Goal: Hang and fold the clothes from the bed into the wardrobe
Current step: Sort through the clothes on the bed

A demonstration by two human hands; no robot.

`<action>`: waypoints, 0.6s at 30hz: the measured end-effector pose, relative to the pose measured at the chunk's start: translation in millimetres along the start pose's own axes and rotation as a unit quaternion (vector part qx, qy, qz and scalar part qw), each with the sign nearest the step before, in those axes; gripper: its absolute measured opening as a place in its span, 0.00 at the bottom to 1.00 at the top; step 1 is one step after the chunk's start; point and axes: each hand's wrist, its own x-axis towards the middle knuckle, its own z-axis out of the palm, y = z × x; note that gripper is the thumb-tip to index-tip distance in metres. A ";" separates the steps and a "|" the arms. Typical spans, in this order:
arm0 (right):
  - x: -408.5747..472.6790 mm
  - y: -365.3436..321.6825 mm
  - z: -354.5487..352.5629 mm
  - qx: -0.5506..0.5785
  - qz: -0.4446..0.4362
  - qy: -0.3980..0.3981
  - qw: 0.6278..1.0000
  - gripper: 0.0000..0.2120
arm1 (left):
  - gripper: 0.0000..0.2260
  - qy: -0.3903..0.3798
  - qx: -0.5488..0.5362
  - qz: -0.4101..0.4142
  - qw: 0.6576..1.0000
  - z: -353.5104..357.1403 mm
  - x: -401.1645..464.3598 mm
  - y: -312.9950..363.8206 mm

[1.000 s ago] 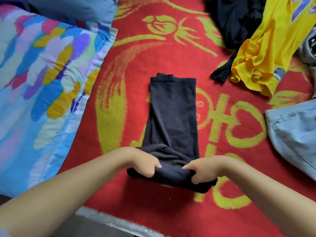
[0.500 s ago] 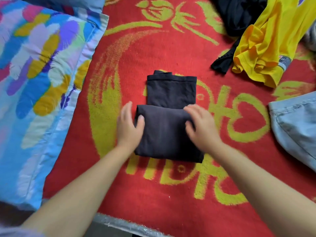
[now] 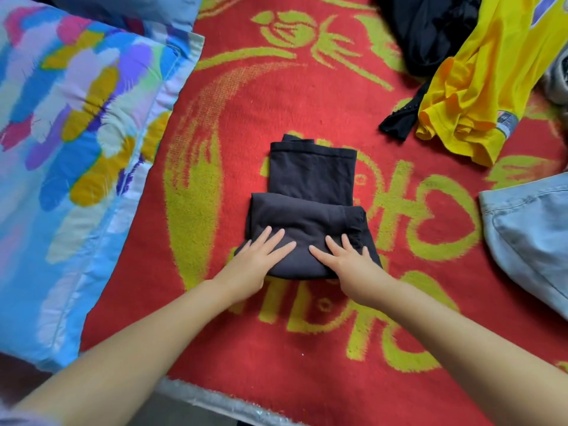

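Two bare hands lie flat on a folded dark grey garment (image 3: pixel 310 207) in the middle of the red bed cover with yellow-green pattern (image 3: pixel 261 96). The left hand (image 3: pixel 255 262) presses the near left part of the fold, and the right hand (image 3: pixel 347 259) presses the near right part; the fingers of both are straight and a little spread, holding nothing. The near edge of the garment is partly hidden under the palms. At the left lies a blue pillow with coloured brush marks (image 3: pixel 70 149), cut off by the frame. At the far right, a crumpled yellow shirt (image 3: pixel 479 87), a black cloth (image 3: pixel 430 29) partly under it, and pale blue jeans (image 3: pixel 528 235) are all cut off by the frame edge.
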 end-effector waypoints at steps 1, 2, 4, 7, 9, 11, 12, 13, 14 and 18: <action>-7.6 3.6 -15.4 0.045 -0.031 -0.035 0.998 0.39 | 0.39 0.002 -0.058 0.018 0.998 -12.1 -6.5 -0.2; -16.4 8.3 -32.9 0.080 -0.061 -0.065 0.993 0.38 | 0.36 0.018 -0.112 0.034 0.993 -26.2 -12.9 0.5; -28.4 21.5 -72.3 0.120 -0.098 -0.092 0.984 0.33 | 0.27 0.074 -0.166 0.047 0.982 -61.5 -17.8 -3.3; -11.6 50.6 -128.0 0.136 -0.085 0.006 0.987 0.18 | 0.17 0.148 -0.200 0.003 0.969 -120.0 8.0 -21.3; 14.5 70.9 -155.5 0.130 -0.019 0.142 0.981 0.15 | 0.15 0.218 -0.189 -0.054 0.956 -152.6 42.6 -36.9; 40.3 86.3 -168.2 0.133 0.079 0.253 0.955 0.20 | 0.20 0.285 -0.162 -0.101 0.939 -171.8 78.4 -49.0; 51.0 89.1 -169.5 0.135 0.113 0.289 0.941 0.23 | 0.23 0.311 -0.146 -0.110 0.933 -175.9 92.5 -49.2; 60.0 88.5 -167.7 0.131 0.128 0.313 0.932 0.26 | 0.25 0.327 -0.124 -0.105 0.931 -175.3 105.3 -46.2; 65.0 82.2 -161.2 0.123 0.120 0.324 0.930 0.27 | 0.26 0.328 -0.091 -0.090 0.936 -169.5 111.0 -40.3; 71.5 41.8 -87.6 0.042 0.056 0.275 0.959 0.37 | 0.35 0.199 0.100 -0.002 0.975 -92.9 105.8 -10.5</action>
